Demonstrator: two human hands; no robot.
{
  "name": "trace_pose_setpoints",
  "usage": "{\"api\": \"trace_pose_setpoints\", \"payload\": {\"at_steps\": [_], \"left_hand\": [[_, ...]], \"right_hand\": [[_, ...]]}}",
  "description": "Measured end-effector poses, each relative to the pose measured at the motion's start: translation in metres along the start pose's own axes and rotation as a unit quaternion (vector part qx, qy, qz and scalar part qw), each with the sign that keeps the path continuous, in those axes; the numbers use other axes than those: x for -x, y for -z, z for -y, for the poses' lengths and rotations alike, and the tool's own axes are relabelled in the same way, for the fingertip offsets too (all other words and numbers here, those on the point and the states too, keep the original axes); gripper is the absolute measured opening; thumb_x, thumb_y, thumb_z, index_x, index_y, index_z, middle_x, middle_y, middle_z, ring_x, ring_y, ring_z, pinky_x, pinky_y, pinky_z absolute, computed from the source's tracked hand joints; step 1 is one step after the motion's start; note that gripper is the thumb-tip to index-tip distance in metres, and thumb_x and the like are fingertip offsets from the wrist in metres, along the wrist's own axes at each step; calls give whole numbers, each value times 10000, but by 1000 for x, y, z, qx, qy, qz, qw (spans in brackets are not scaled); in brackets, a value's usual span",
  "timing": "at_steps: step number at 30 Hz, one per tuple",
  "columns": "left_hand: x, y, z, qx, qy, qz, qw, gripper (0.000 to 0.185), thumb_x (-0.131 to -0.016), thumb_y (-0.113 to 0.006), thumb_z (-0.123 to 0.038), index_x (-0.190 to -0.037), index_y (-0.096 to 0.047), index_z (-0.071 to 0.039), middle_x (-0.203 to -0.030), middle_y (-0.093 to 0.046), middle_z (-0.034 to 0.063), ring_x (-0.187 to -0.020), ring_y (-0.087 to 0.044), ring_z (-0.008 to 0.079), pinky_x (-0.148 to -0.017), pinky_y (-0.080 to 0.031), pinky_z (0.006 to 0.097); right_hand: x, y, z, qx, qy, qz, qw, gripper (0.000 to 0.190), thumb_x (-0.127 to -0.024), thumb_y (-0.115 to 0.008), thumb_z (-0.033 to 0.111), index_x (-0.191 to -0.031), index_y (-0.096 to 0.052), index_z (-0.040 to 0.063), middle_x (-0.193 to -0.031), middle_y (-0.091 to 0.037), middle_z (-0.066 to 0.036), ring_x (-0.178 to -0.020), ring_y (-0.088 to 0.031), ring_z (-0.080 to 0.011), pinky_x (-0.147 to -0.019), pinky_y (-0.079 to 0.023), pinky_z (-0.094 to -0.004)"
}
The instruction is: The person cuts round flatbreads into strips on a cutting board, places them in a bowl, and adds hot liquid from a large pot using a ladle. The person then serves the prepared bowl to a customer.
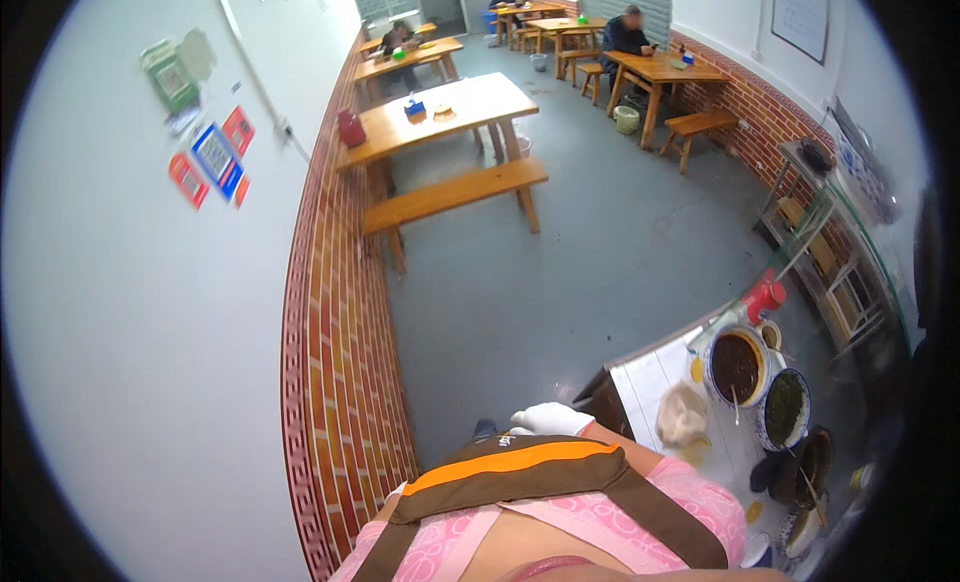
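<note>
My right hand (551, 418), in a white glove, is in front of the brown apron (517, 473) with its orange band. Its fingers look loosely bent, and whatever lies under them is hidden. Of my left hand only a sliver of white (397, 490) shows past the apron's left edge; the rest is covered. To the right, a white tiled counter (645, 387) carries a crumpled beige cloth (681, 415). Beyond the cloth stand a bowl of dark red-brown sauce (735, 364) and a bowl of green chopped food (784, 408), each with a utensil handle.
A brick-patterned wall (345, 372) runs along my left. Ahead on the grey floor (487, 319) are a wooden bench (457, 196) and table (480, 109). Seated people (626, 38) are at farther tables. A dark pot (814, 469) and a red container (765, 301) stand at the counter.
</note>
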State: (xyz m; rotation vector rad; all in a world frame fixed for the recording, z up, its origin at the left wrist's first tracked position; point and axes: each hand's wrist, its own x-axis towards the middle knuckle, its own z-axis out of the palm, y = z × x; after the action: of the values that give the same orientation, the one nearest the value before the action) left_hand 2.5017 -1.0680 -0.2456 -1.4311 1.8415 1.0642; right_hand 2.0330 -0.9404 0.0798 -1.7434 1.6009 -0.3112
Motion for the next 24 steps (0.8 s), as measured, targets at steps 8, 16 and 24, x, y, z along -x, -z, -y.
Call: {"api": "trace_pose_setpoints", "payload": {"at_steps": [8,16,24], "left_hand": [[-186,293,-256,0,-130,-31,991,347,-921,-544,-258,-1046,-761,-18,-976,-757,181,-898,-713,322,-853,-541,427],[-295,375,-518,-294,-496,-103,811,260,-950,-625,-257,-1044,-747,-47,-978,-756,166,-850,-709,284,-813,-558,422],[-377,412,-711,-304,-282,40,909,248,-968,-588,-230,-1057,-740,-56,-1027,-750,191,-942,-712,327,-850,-570,459]], "right_hand": [[-59,118,-93,-80,-159,-74,981,484,-1041,-523,441,-1302,-655,55,-1218,-700,-244,-1141,-672,-410,-964,-531,-468],[-72,231,-262,-236,-210,-162,935,447,-1038,-523,411,-1288,-665,69,-1264,-685,-237,-1181,-642,-405,-1001,-504,-458],[-100,382,-425,-186,-160,-254,936,476,-1023,-532,425,-1280,-659,46,-1177,-710,-222,-1081,-676,-387,-940,-524,-481]]}}
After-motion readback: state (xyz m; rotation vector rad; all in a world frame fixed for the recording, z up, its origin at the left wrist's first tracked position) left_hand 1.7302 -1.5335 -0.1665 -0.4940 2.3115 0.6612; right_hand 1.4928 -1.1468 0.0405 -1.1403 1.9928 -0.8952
